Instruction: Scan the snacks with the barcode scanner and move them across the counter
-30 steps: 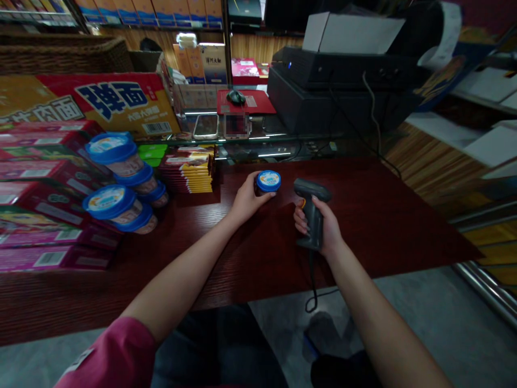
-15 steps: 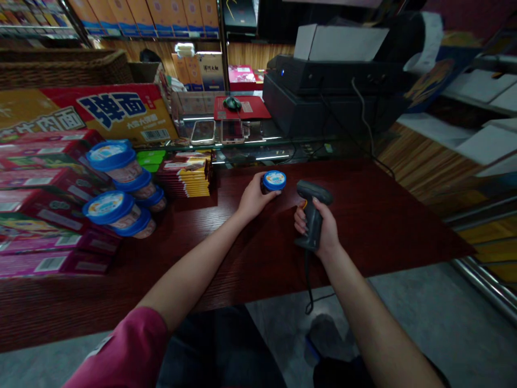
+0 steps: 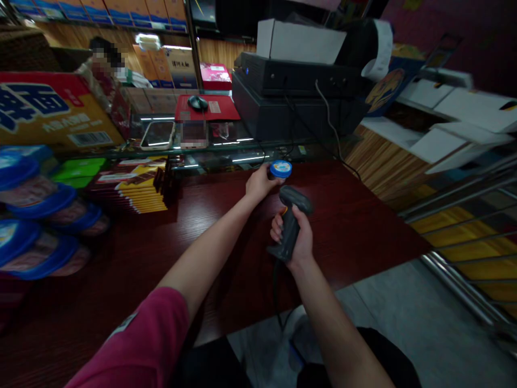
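Note:
My left hand (image 3: 260, 183) is closed around a small round tub with a blue lid (image 3: 281, 168), held upright at the far side of the dark red wooden counter (image 3: 226, 253). In my right hand (image 3: 297, 231) is a dark grey barcode scanner (image 3: 291, 218), its handle wrapped by my fingers and its head close to the tub. The scanner's cable hangs down past the counter's near edge. More blue-lidded tubs (image 3: 38, 196) are stacked at the left, beside a row of yellow and brown packets (image 3: 139, 186).
Behind the packets stands a red and yellow carton (image 3: 56, 110). Phones (image 3: 158, 134) lie on the glass strip near a red mouse pad (image 3: 224, 108). A black machine (image 3: 299, 97) carries a white box (image 3: 299, 42). Metal rails (image 3: 464, 280) run along the right. A person is partly visible behind the carton.
The view has turned right, so the counter goods slide left. The tub in my left hand is now farther across the counter, and the scanner in my right hand has come nearer to it.

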A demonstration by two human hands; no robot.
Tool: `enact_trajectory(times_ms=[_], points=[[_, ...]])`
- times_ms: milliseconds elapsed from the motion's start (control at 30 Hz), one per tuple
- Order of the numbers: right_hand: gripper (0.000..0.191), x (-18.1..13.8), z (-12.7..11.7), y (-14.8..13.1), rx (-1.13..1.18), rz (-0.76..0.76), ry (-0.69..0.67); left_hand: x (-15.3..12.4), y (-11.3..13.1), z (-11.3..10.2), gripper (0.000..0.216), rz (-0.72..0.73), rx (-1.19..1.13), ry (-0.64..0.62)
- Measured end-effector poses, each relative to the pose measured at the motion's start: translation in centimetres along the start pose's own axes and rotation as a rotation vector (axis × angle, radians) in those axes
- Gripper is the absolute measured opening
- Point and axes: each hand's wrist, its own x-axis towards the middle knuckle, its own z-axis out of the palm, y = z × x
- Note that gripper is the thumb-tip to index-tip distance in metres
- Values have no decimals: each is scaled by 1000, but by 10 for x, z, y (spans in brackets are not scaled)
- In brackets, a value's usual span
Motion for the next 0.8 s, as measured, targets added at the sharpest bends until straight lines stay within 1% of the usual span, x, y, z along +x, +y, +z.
enact_trajectory(times_ms=[100, 233, 367, 500, 567, 633, 700, 800], points=[[30, 1, -2, -2, -2, -12, 23, 12, 9, 11, 61, -37, 36, -2], [29, 2, -4, -2, -31, 7, 26, 22, 11, 16, 47, -79, 60, 77], [30, 3, -4, -2, -10, 25, 3, 21, 12, 16, 33, -83, 89, 98], [29, 3, -4, -3, 9, 30, -5, 18, 15, 17, 26, -87, 87, 115], [29, 3, -4, -3, -6, 27, -23, 15, 15, 16, 26, -94, 75, 113], [29, 3, -4, -4, -20, 21, -37, 9, 14, 12, 34, -86, 64, 107], [30, 2, -3, -5, -36, 15, -51, -5, 10, 3, 46, -49, 51, 93], [30, -4, 0, -6, -78, 23, -93, -44, -2, -23, 55, 56, 28, 3]])
